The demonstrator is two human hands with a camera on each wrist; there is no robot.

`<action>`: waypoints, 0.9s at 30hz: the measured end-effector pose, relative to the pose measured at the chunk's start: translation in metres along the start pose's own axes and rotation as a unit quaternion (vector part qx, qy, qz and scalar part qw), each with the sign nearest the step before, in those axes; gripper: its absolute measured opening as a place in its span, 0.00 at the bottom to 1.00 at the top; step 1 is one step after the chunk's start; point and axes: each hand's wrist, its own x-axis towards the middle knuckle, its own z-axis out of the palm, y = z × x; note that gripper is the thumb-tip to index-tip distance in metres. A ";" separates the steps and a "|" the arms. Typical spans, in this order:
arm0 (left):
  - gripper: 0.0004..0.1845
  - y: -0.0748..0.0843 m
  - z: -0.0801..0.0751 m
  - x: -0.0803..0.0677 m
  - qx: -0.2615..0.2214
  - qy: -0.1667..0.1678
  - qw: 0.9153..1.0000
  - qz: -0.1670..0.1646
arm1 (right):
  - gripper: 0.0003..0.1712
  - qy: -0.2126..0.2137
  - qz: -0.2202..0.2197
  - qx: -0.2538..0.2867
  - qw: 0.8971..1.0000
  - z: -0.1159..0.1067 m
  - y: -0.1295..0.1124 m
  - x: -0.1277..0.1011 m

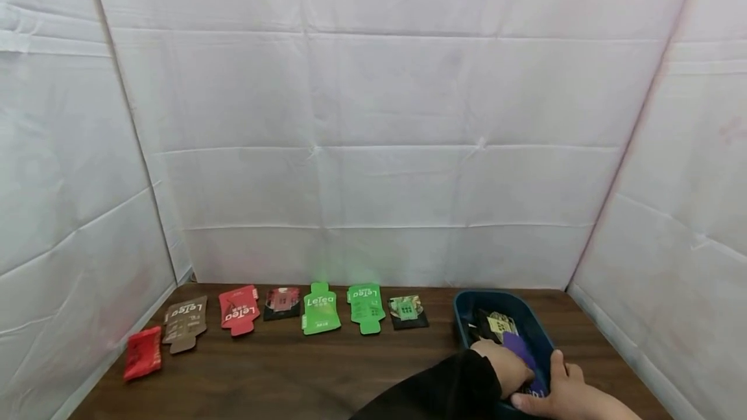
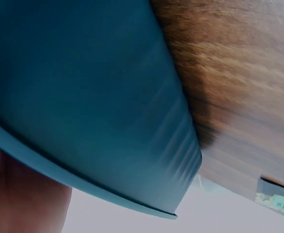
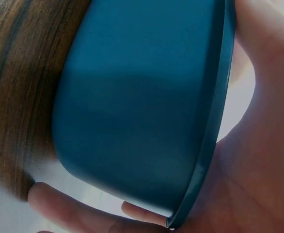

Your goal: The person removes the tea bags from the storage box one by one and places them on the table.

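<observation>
A dark blue plastic bin [image 1: 539,327] stands on the right of the table, with small packets inside. My left hand [image 1: 504,367], in a black sleeve, reaches down into the bin, its fingertips hidden among the packets. Right by that hand lies a purple packet [image 1: 515,344]; I cannot tell whether the fingers hold it. Behind them is a dark packet with a pale yellow label [image 1: 500,324]. My right hand [image 1: 574,397] grips the bin's near right side, thumb over the rim. In the right wrist view its fingers [image 3: 69,208] wrap round the outside of the bin wall.
Packets lie in a row along the table's back: a red one [image 1: 142,353], a brown one [image 1: 185,323], a red LeTea one [image 1: 239,310], two green ones [image 1: 320,311], and black ones with pink [image 1: 283,304] and green labels [image 1: 408,312]. White cloth walls [image 1: 373,148] surround the wooden table.
</observation>
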 end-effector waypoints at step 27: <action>0.18 -0.053 -0.018 -0.060 0.149 0.294 0.941 0.074 | 0.80 0.025 0.035 -0.066 0.997 0.004 -0.005 0.001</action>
